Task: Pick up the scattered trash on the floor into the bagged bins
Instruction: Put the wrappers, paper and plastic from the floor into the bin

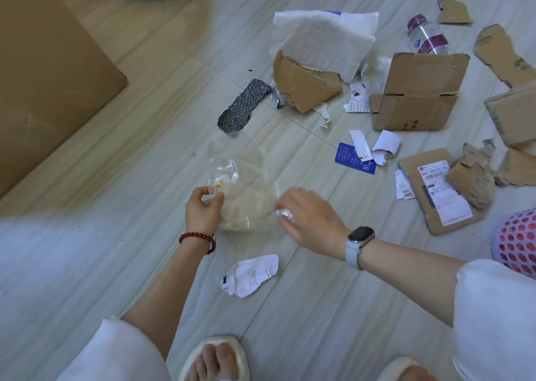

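Head view: both hands work 1 clear plastic bag (246,189) lying flat on the pale floor (116,250), just in front of the person's slippered feet. The left hand (204,209) pinches the bag's near-left edge between thumb and curled fingers. The right hand (307,218) has its fingers curled over a bunched bit of film at the near-right edge; it looks like a grip, though the fingertips are partly hidden.

A crumpled white paper (251,274) lies just behind the hands, nearer the feet. Farther off sit a torn cardboard piece (304,86), a patterned dark wrapper (243,106), a blue card (352,158), a folded cardboard box (417,93) and a plastic bottle (426,36). A pink perforated basket (519,242) shows at the right edge; whether it is a bagged bin I cannot tell.

To do this step well, I would gather the slack film toward the middle so the bag crumples into 1 hand, then lift; thin film slips, so a full-fisted hold beats a fingertip pinch. That frees the other hand for the white paper.
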### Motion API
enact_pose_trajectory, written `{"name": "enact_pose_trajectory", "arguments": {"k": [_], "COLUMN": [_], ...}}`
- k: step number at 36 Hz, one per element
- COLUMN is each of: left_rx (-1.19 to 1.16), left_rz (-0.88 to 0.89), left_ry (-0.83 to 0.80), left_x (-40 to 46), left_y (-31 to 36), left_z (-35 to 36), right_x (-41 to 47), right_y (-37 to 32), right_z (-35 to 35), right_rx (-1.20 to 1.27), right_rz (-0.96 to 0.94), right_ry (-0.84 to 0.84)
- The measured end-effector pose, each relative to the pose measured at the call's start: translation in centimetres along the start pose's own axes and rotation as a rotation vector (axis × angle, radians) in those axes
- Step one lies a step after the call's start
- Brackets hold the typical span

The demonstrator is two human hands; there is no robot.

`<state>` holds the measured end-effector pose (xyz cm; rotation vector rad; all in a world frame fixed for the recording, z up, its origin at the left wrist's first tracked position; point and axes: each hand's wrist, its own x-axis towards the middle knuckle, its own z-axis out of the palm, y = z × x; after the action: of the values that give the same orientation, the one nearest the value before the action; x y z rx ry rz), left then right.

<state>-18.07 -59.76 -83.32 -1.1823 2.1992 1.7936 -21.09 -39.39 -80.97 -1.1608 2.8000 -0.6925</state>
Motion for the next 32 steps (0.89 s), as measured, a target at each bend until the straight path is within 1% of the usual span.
{"name": "enact_pose_trajectory", "arguments": {"k": [2,3,4,5,7,9,11,13,14,15,17,19,21,23,24,26,28,30,32], "left_rx": [-0.017,-0.017,-0.015,-0.017,-0.035,-0.046,-0.046,-0.043,-0.044,-0.039,-0.015,0.026,0.029,0.038,0.045,0.004,-0.053,-0.053,0.006], "left_rz": [0.014,0.018,0.018,0.019,0.028,0.037,0.041,0.057,0.067,0.076,0.097,0.147,0.206,0.243,0.234,0.162,0.109,0.124,0.188], "left_ry": [0.020,0.026,0.030,0.032,0.035,0.036,0.041,0.051,0.053,0.049,0.026,-0.057,-0.195,-0.328,-0.387,-0.493,-0.575,-0.616,-0.619], "left_x": [0.2,0.3,0.4,0.4,0.5,0.4,0.3,0.1,0.1,0.0,-0.3,-0.7,-1.3,-1.8,-2.1,-2.5,-2.8,-3.1,-3.4], "left_y": [0.1,0.1,0.2,0.2,0.3,0.2,0.3,0.3,0.3,0.4,0.6,1.1,1.9,2.8,3.4,4.3,5.1,5.6,5.5], "left_z": [-0.8,-1.1,-1.4,-1.6,-2.0,-2.2,-2.4,-2.5,-2.5,-2.6,-2.9,-2.9,-2.6,-2.1,-1.8,-1.2,-0.8,-0.5,-0.3], "right_x": [-1.0,-1.5,-1.8,-2.1,-2.3,-2.4,-2.5,-2.7,-2.7,-2.5,-1.9,-0.5,1.4,3.2,3.8,4.6,4.7,4.7,4.5], "right_y": [-1.7,-2.5,-3.2,-3.7,-4.7,-5.6,-6.2,-6.2,-6.0,-5.7,-5.0,-4.2,-3.2,-2.0,-1.5,-0.6,-0.3,-0.2,-0.3], "right_z": [1.6,2.5,3.4,4.3,5.5,6.1,6.1,5.8,5.4,4.9,3.5,1.6,-0.4,-2.1,-2.8,-3.5,-3.6,-3.5,-3.5], "right_rx": [-0.037,-0.078,-0.102,-0.101,-0.093,-0.105,-0.103,-0.078,-0.042,0.015,0.123,0.149,0.095,-0.039,-0.118,-0.258,-0.350,-0.383,-0.393], "right_rz": [-0.177,-0.202,-0.166,-0.091,0.076,0.189,0.235,0.207,0.173,0.131,0.039,-0.003,-0.023,-0.012,-0.012,-0.021,-0.023,-0.015,-0.008], "right_ry": [-0.171,-0.260,-0.340,-0.409,-0.510,-0.586,-0.638,-0.672,-0.663,-0.611,-0.452,-0.270,-0.080,0.031,0.050,0.051,0.023,0.005,0.006]}}
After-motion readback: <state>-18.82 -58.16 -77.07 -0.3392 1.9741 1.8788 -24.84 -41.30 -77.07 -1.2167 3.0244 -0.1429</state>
